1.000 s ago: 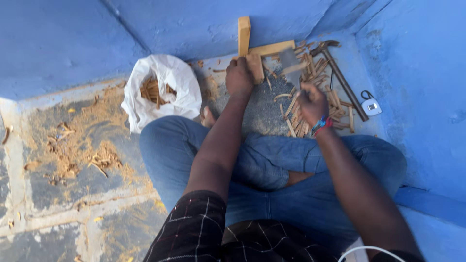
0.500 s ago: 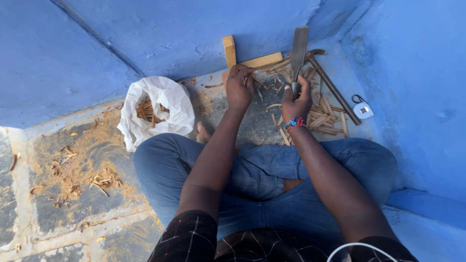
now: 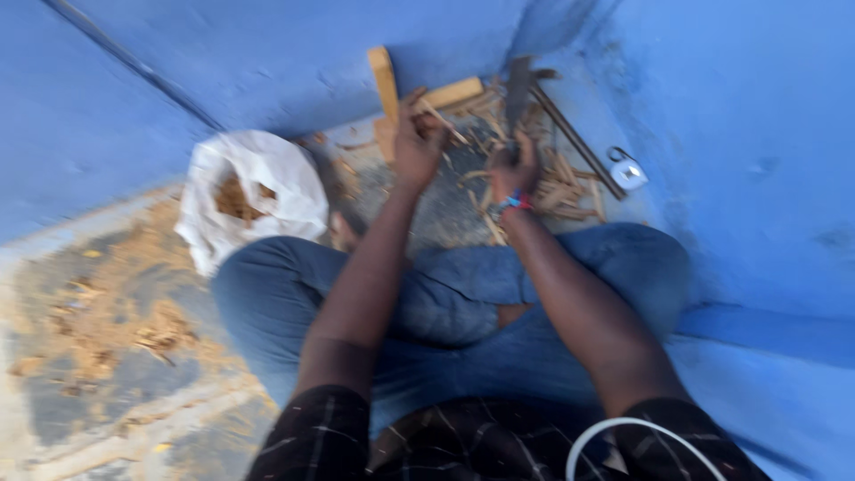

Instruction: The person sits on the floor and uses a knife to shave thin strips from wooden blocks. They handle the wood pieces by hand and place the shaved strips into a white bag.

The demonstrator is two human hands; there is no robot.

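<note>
Short dark checked sleeves, blue jeans, a red-and-blue wristband (image 3: 514,204), perhaps beaded, on the right wrist.

One package is in view: a white plastic bag (image 3: 254,191) on the floor (image 3: 98,321), left of the seated person's knee and close against the blue wall (image 3: 223,62). It is soft and crumpled, roughly rounded, with its mouth open upward. Brownish wood scraps show inside the opening. Its lower edge lies just beside the blue trouser leg; whether they touch cannot be told through the blur. No labels, signs or screens are visible. A small white object near the right wall is too blurred to identify.
</note>
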